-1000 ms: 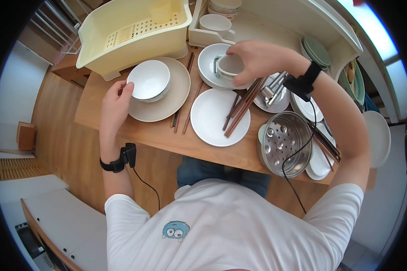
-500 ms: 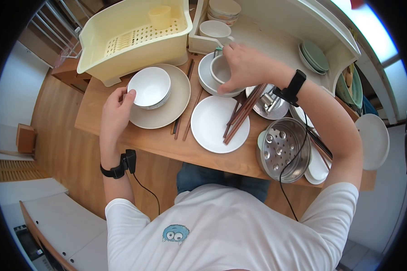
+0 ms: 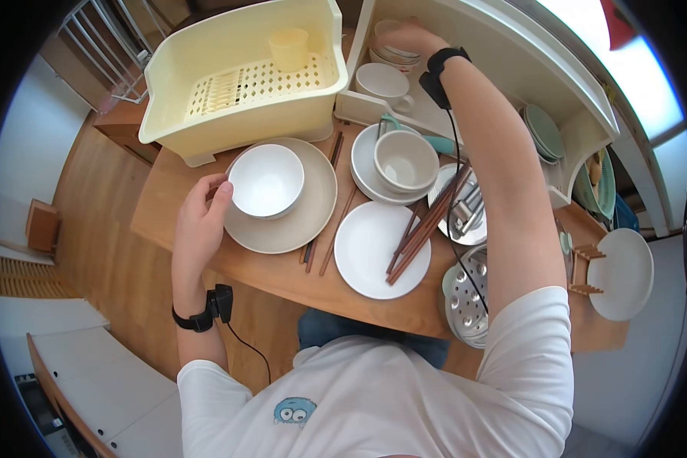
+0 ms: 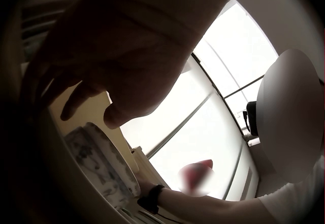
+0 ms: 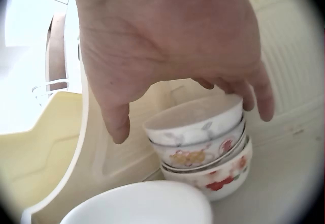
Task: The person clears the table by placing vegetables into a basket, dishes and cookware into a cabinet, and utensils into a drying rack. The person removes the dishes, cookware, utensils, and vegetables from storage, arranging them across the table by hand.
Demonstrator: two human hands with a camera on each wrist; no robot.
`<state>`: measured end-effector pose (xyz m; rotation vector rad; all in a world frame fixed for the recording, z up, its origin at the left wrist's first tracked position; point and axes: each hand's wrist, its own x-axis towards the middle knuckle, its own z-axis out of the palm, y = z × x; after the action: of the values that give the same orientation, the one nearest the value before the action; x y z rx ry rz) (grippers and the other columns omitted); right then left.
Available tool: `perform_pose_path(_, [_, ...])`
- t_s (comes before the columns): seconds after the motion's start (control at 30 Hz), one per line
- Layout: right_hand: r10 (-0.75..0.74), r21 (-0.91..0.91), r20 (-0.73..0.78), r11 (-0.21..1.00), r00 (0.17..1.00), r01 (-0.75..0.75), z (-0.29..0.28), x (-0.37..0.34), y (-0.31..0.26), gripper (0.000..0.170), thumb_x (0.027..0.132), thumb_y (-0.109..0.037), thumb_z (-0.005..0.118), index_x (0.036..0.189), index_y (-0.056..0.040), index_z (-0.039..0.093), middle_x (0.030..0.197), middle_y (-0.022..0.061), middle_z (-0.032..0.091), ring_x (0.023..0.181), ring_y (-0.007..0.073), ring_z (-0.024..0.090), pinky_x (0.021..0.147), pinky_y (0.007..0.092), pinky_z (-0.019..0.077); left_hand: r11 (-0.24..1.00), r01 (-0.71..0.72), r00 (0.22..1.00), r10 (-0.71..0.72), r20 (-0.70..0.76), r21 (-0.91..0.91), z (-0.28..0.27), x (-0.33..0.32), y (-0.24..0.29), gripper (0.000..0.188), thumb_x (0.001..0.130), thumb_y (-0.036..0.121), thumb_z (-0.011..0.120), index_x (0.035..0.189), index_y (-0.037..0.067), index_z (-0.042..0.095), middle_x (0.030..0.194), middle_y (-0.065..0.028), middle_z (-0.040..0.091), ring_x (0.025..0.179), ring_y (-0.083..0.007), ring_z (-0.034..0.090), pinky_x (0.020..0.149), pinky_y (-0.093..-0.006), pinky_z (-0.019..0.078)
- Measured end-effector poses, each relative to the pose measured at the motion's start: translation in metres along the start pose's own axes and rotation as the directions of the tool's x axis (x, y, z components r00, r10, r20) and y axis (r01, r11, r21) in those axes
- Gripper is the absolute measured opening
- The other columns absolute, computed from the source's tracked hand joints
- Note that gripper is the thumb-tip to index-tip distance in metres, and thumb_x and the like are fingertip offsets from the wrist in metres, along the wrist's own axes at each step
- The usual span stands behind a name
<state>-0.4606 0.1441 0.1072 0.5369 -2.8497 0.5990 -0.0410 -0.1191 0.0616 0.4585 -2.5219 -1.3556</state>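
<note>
My left hand (image 3: pixel 200 221) is at the left side of the white bowl (image 3: pixel 267 180) on the large beige plate (image 3: pixel 313 214), thumb and fingertips by its rim. In the left wrist view its fingers hang beside a patterned bowl (image 4: pixel 99 163). My right hand (image 3: pixel 408 38) reaches into the cream rack, over a stack of bowls (image 3: pixel 395 58). The right wrist view shows thumb and fingers spread around the stacked floral bowls (image 5: pixel 203 147), with a gap on the thumb side. A white cup (image 3: pixel 382 81) stands in front of that stack.
A yellow basket (image 3: pixel 244 130) stands at the back left. A grey-white cup (image 3: pixel 406 162) sits on stacked plates beside a white plate (image 3: pixel 374 263) with chopsticks (image 3: pixel 429 229) across it. A steamer insert (image 3: pixel 466 298) and a plate stand (image 3: pixel 585 269) are on the right.
My right hand has let go of the grey-white cup on the stacked plates and moved up to the bowls in the rack. My left hand stays beside the white bowl.
</note>
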Motion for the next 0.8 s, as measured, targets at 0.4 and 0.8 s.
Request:
perform_pose_path(0.4, [-0.033,-0.076,0.116,0.996,0.993,0.042,-0.023,-0.02,-0.015,0.078,0.068,-0.046,0.078,0.128,0.0026,0.061,0.12,0.0243,0.066,0.104,0.0359,0.068,0.088,0.041,0.0549,0.996,-0.03,1.0,0.03,-0.006,-0.085,0.002,0.008,-0.014,0.042,0.102,0.031,0.058,0.123,-0.006,0.059,0.115,-0.0156,0.067,0.107,-0.0217,0.064,0.095,-0.0329,0.0487])
perform_pose_path(0.8, [-0.043,-0.204,-0.078,0.979,0.996,0.027,-0.049,-0.041,-0.028,0.071,0.064,-0.048,0.079,0.108,0.0068,0.069,0.106,0.0277,0.07,0.101,0.04,0.069,0.087,0.0423,0.0567,0.994,-0.017,0.999,0.013,-0.036,-0.11,0.002,0.015,-0.016,0.041,0.102,0.032,0.059,0.12,-0.005,0.061,0.111,-0.0131,0.068,0.104,-0.0186,0.064,0.093,-0.0308,0.0493])
